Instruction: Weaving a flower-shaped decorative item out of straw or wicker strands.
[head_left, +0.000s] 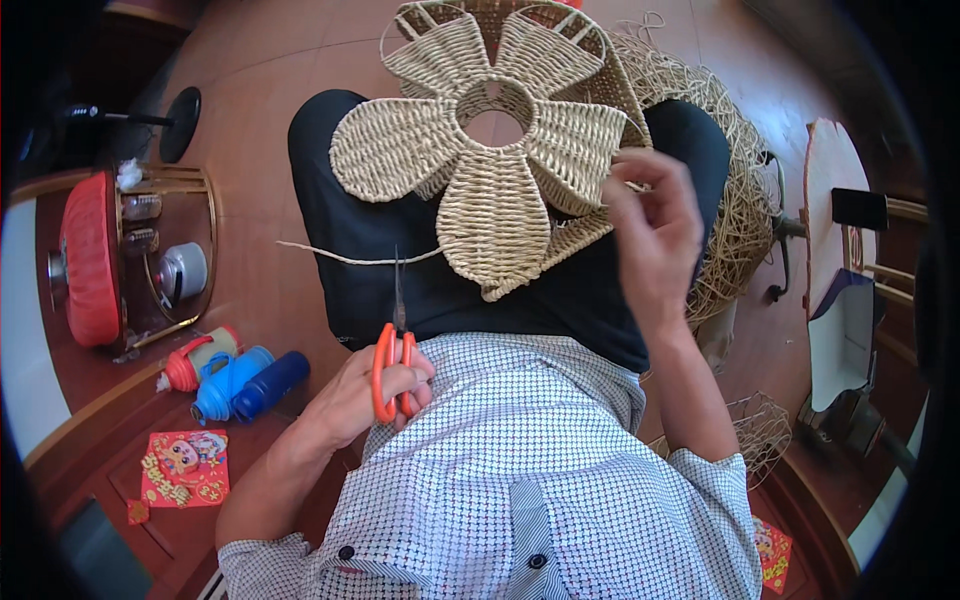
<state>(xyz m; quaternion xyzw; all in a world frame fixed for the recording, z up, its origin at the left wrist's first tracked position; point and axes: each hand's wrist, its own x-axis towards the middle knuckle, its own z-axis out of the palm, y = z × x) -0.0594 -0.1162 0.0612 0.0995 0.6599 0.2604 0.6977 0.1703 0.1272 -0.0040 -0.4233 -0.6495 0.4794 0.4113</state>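
Note:
A pair of scissors with orange handles (381,368) is in my left hand (345,398), its fingers through the loops and its blades pointing away from me. Across my lap rests a flower-shaped woven straw piece (492,215), with wide petals around a round hole and more woven work beneath. Beside its right-hand petal is my right hand (657,225), fingers curled and smeared by motion. Whether they pinch anything, or touch the petal's edge, I cannot tell. A loose straw strand (350,261) sticks out leftward from under the front petal, near the scissors' tips.
A large tangle of straw cord (735,210) lies on the floor to the right. On the left stand a red-cushioned stool (90,260) and several bottles, among them a blue one (270,385). A round wooden-topped stool (832,220) carrying a black phone (860,209) is at the far right.

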